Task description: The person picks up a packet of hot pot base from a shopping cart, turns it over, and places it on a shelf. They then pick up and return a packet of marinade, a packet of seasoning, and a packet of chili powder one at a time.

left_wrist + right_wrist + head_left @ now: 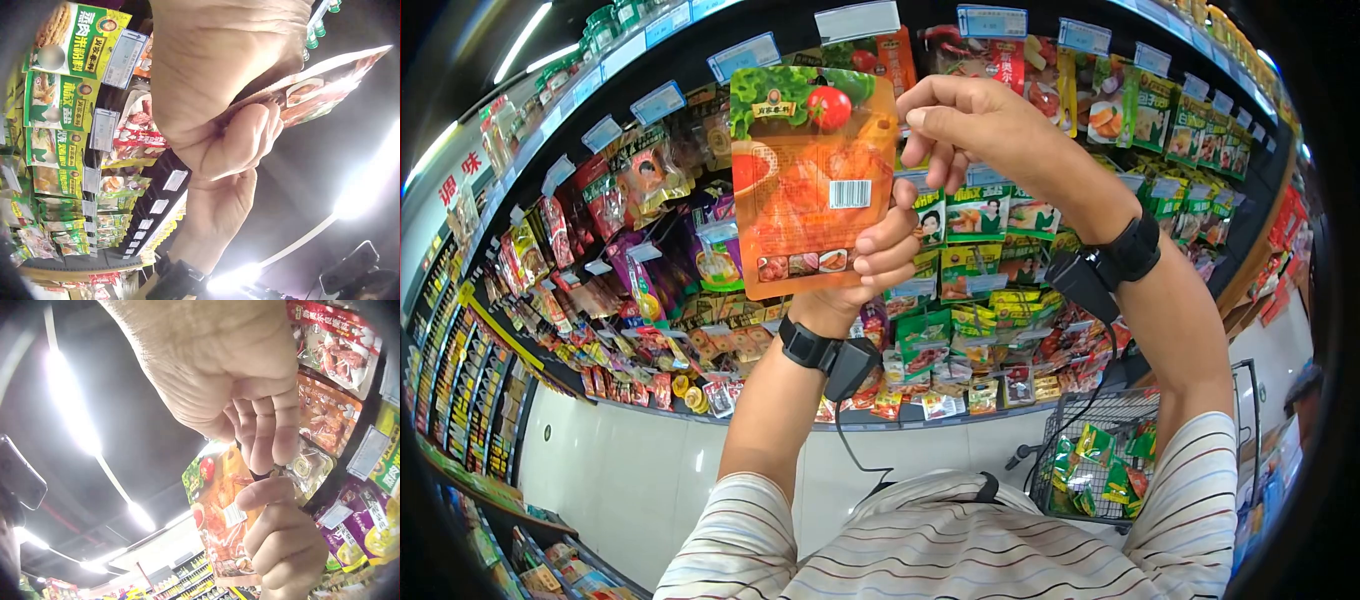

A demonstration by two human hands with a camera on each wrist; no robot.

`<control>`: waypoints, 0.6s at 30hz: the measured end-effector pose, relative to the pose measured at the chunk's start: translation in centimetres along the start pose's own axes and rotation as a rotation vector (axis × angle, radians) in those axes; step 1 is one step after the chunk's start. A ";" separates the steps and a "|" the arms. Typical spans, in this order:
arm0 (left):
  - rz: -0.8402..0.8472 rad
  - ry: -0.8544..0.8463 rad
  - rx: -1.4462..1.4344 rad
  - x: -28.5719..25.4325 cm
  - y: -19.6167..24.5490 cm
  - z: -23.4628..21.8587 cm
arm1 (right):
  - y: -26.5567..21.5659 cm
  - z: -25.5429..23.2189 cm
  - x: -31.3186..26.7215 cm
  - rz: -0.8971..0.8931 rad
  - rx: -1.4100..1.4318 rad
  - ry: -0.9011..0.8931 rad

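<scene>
My left hand (887, 245) grips an orange seasoning packet (800, 225) by its right edge and holds it up in front of the shelves. Lettuce, a tomato and a barcode show on the face turned toward me; in the left wrist view the packet (331, 90) appears nearly edge-on. Close by the packet's upper right edge is my right hand (965, 120), its fingers loosely bent. In the right wrist view the right hand's fingers (265, 428) hang just above the left thumb, with the packet (219, 512) behind them.
Hanging seasoning packets (975, 215) fill the rack ahead, with price tags (745, 55) along its rail. A wire shopping cart (1090, 400) holding several green packets stands at the lower right. Bottle shelves (460, 370) line the left side, and pale floor (650, 470) lies below.
</scene>
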State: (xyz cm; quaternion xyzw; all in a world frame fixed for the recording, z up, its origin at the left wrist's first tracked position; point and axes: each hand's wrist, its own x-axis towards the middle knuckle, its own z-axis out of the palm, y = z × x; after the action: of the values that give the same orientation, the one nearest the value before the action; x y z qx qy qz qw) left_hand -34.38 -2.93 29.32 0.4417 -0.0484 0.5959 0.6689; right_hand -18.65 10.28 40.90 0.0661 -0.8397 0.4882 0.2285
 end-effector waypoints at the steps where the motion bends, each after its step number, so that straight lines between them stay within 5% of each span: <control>1: 0.001 0.000 -0.001 -0.1 0.2 -0.2 | 0.1 0.2 0.3 0.006 -0.005 0.006; 18: -0.009 0.168 0.240 -1.6 7.0 -2.7 | 3.6 -1.4 5.2 0.112 0.007 0.212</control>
State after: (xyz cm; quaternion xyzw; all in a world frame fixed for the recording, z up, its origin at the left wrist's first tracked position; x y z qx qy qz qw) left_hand -42.00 -3.11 30.47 0.4672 0.0814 0.6292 0.6159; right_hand -23.97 13.92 40.97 -0.0321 -0.8115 0.5072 0.2883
